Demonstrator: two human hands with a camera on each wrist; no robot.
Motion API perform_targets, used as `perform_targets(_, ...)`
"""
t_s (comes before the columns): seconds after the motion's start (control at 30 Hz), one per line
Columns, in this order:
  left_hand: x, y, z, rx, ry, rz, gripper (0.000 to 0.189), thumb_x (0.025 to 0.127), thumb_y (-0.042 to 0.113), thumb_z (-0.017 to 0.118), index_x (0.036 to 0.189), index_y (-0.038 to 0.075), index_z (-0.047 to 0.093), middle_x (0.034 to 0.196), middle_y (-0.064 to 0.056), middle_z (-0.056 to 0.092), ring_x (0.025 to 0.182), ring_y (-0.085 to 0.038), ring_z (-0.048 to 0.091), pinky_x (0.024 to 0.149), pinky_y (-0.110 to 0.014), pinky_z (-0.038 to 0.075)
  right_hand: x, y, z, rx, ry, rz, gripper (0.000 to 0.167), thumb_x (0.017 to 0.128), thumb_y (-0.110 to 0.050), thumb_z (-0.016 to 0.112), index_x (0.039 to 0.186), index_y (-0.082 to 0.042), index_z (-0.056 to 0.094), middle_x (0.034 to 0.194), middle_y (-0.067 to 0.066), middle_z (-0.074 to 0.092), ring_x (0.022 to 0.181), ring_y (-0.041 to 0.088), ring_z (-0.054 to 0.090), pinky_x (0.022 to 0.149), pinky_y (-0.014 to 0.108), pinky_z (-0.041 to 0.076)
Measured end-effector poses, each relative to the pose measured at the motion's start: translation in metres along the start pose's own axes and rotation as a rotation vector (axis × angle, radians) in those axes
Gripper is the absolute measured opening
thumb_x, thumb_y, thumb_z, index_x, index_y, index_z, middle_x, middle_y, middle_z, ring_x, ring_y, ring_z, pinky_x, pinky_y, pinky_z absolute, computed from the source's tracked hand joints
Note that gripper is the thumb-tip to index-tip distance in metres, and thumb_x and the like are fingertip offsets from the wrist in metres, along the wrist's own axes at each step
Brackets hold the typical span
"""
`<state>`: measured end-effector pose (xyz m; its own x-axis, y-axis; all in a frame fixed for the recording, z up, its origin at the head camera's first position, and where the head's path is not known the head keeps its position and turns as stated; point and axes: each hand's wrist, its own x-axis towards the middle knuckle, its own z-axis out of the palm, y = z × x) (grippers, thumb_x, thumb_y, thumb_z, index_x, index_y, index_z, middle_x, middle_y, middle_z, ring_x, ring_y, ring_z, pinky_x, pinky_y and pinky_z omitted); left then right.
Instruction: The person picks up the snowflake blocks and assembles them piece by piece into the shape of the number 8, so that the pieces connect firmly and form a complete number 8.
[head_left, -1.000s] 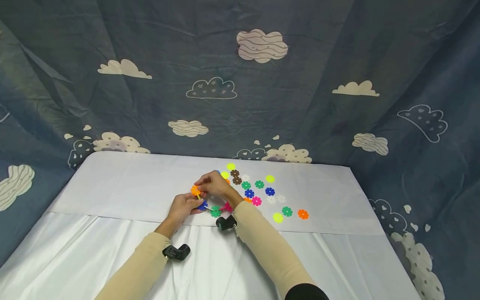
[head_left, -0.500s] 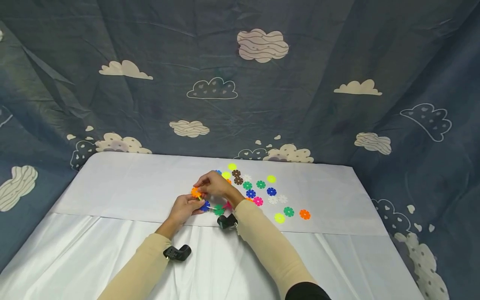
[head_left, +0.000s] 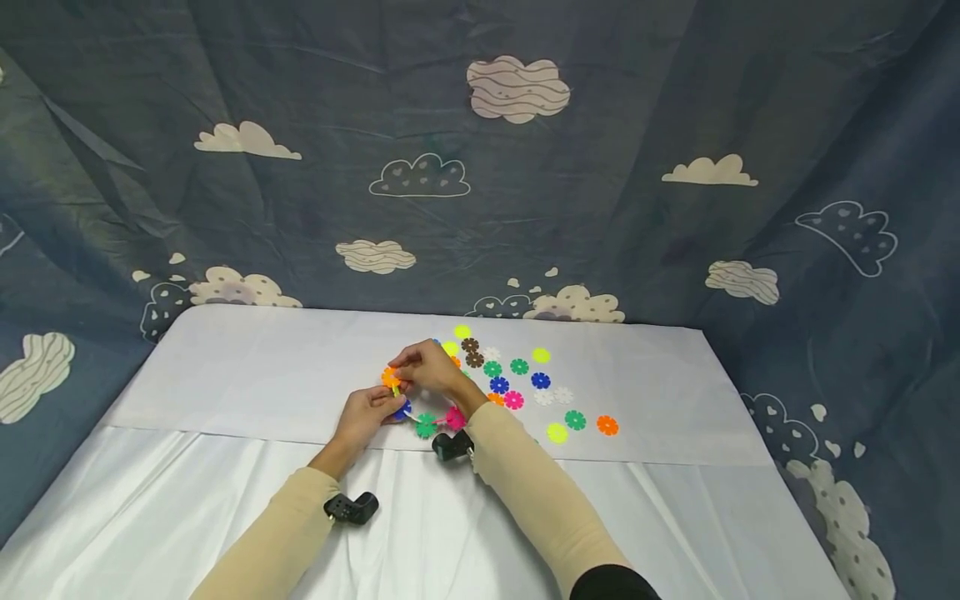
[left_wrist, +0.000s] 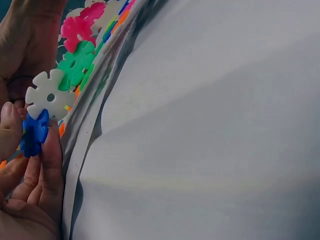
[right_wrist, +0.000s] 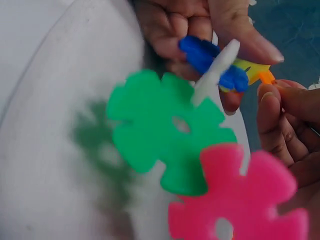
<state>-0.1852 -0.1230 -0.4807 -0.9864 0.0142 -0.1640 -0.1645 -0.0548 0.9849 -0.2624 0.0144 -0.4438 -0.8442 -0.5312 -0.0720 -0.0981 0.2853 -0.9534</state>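
Note:
A chain of interlocking snowflake discs is stretched between my hands. In the left wrist view it shows a blue disc (left_wrist: 35, 134), a white disc (left_wrist: 49, 95), a green disc (left_wrist: 77, 65) and a pink disc (left_wrist: 80, 31). My left hand (head_left: 365, 415) pinches the chain by its blue disc and the yellow disc (right_wrist: 252, 70) joined to it. At the chain's far end, an orange disc (head_left: 391, 379) meets the yellow one, and my right hand (head_left: 423, 367) pinches it between thumb and fingers. The pink end hangs near the right wrist.
Loose discs in several colours lie spread right of my hands, among them brown (head_left: 474, 359), white (head_left: 562, 395) and orange (head_left: 607, 426). A white cloth (head_left: 247, 375) covers the table. Behind it hangs a dark cloud-print curtain (head_left: 330, 108).
Both hands keep their hold on the chain, nearly in place. The green and pink discs have swung slightly, with more of the pink disc visible now.

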Motion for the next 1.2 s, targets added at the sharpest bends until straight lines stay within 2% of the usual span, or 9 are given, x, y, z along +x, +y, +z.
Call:
perform_targets(0.23, -0.005, -0.001, 0.002, 0.039, 0.007, 0.022, 0.024, 0.092, -0.006, 0.058, 0.11, -0.021, 0.054, 0.08, -0.006, 0.07, 0.066, -0.003, 0.062, 0.063, -0.017, 0.054, -0.002, -0.002, 0.0, -0.04, -0.044, -0.01, 0.013, 0.088, 0.01, 0.062, 0.099, 0.013, 0.068, 0.076, 0.018, 0.069, 0.053, 0.009, 0.058, 0.057, 0.024, 0.054)
perform_targets(0.53, -0.004, -0.002, 0.004, 0.067, 0.001, 0.025, 0.027, 0.093, -0.003, 0.059, 0.113, -0.021, 0.055, 0.087, -0.011, 0.071, 0.069, -0.001, 0.063, 0.065, -0.016, 0.053, -0.003, 0.001, -0.007, -0.131, -0.073, -0.059, 0.013, 0.087, 0.01, 0.063, 0.099, 0.012, 0.069, 0.081, 0.02, 0.07, 0.055, 0.009, 0.059, 0.057, 0.023, 0.054)
perform_targets(0.83, -0.005, 0.001, -0.01, 0.07, -0.112, -0.036, 0.034, 0.096, 0.006, 0.058, 0.12, -0.017, 0.052, 0.09, -0.005, 0.07, 0.079, -0.005, 0.064, 0.076, -0.023, 0.055, -0.005, 0.004, -0.009, -0.049, -0.123, -0.019, 0.016, 0.09, 0.003, 0.063, 0.103, 0.008, 0.07, 0.08, 0.015, 0.071, 0.057, 0.012, 0.059, 0.059, 0.027, 0.054)
perform_targets(0.93, -0.007, 0.003, -0.013, -0.01, -0.076, -0.046, 0.03, 0.098, 0.006, 0.054, 0.118, -0.016, 0.051, 0.093, -0.006, 0.069, 0.081, -0.008, 0.065, 0.08, -0.027, 0.056, -0.004, 0.002, -0.01, -0.063, -0.153, -0.035, 0.015, 0.09, 0.001, 0.064, 0.103, 0.006, 0.071, 0.083, 0.012, 0.071, 0.056, 0.013, 0.057, 0.058, 0.028, 0.054)
perform_targets(1.07, -0.006, 0.005, -0.014, -0.103, 0.018, -0.068, 0.019, 0.099, 0.003, 0.051, 0.109, -0.012, 0.051, 0.089, -0.006, 0.069, 0.079, -0.011, 0.067, 0.079, -0.028, 0.056, -0.006, -0.002, -0.014, -0.118, -0.181, -0.047, 0.019, 0.091, -0.003, 0.065, 0.108, 0.005, 0.07, 0.087, 0.011, 0.071, 0.059, 0.018, 0.058, 0.061, 0.03, 0.054)
perform_targets(1.2, -0.004, 0.007, -0.016, -0.107, 0.068, -0.096, 0.014, 0.098, 0.002, 0.051, 0.105, -0.011, 0.052, 0.087, -0.006, 0.066, 0.078, -0.01, 0.067, 0.077, -0.027, 0.056, -0.017, 0.0, -0.032, -0.205, -0.101, -0.03, 0.025, 0.091, -0.009, 0.067, 0.113, 0.001, 0.069, 0.089, 0.008, 0.069, 0.067, 0.026, 0.06, 0.063, 0.031, 0.054)
